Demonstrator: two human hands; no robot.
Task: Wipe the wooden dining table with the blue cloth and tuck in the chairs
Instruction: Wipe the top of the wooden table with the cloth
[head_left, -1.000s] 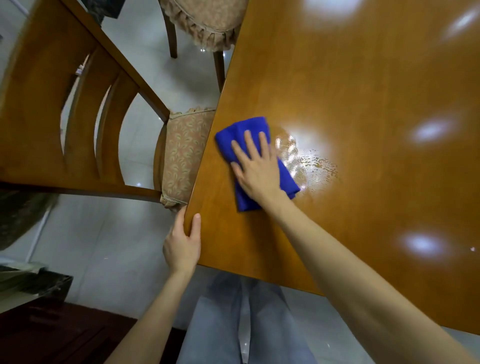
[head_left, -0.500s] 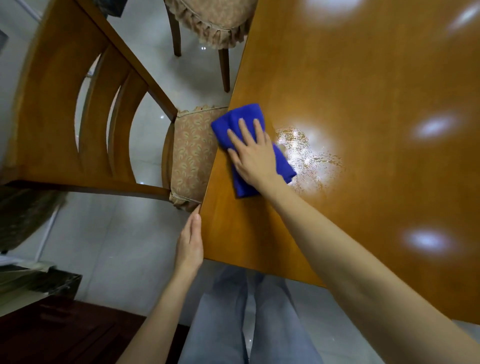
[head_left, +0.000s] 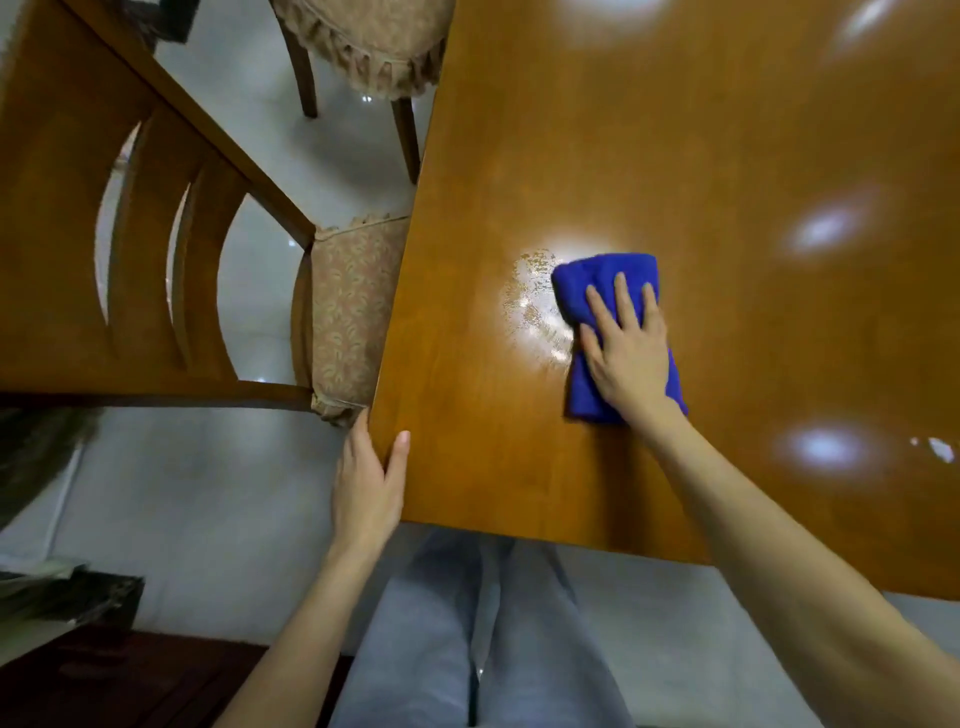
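The glossy wooden dining table (head_left: 675, 156) fills the right of the view. A folded blue cloth (head_left: 587, 280) lies on it, and my right hand (head_left: 626, 351) presses flat on the cloth with straight fingers. Just left of the cloth a wet streaky patch (head_left: 535, 306) shines on the wood. My left hand (head_left: 366, 488) rests on the table's near left corner, thumb on top and fingers along the edge. A wooden chair (head_left: 145, 249) with a patterned seat cushion (head_left: 353, 312) stands at the table's left side, its seat partly under the edge.
A second cushioned chair (head_left: 363, 47) stands further back on the left side. Pale tiled floor (head_left: 208, 519) lies between chairs and table. A dark wooden cabinet (head_left: 104, 675) is at bottom left. My legs in grey trousers (head_left: 467, 649) stand at the table's near edge.
My right hand has slid the blue cloth rightward from the table's left edge toward the middle, leaving the wet patch on its left. My left hand stays at the corner.
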